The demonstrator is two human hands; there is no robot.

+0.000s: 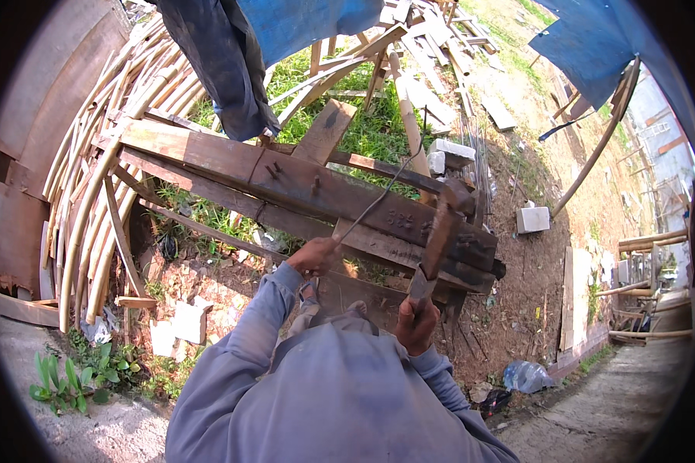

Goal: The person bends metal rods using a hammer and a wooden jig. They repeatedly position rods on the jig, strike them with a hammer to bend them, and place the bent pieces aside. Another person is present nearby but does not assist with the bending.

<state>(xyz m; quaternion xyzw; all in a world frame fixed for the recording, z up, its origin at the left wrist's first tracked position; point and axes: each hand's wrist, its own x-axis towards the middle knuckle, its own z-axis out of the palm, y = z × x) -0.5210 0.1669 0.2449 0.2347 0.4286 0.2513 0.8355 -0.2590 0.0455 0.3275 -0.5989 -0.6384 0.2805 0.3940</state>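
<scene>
My left hand (314, 256) is closed around the lower end of a thin dark metal rod (386, 189). Slanting up and away to the right, the rod crosses above a heavy wooden beam bench (232, 166). My right hand (418, 326) grips the lower end of a thick brown, hammer-like tool (441, 231). Its upper end overlaps the bench's right part, and whether it touches the wood I cannot tell. Short metal pegs (315, 185) stand up from the beam. A wooden board (327, 131) sticks out on the bench's far side.
Bamboo poles (104, 201) are stacked at the left. Dark trousers (220, 65) hang over the bench's far side, near a blue tarp (309, 27). Scrap wood (432, 46) lies behind. Pale blocks (533, 219) rest to the right; a clear plastic bottle (527, 376) lies nearer.
</scene>
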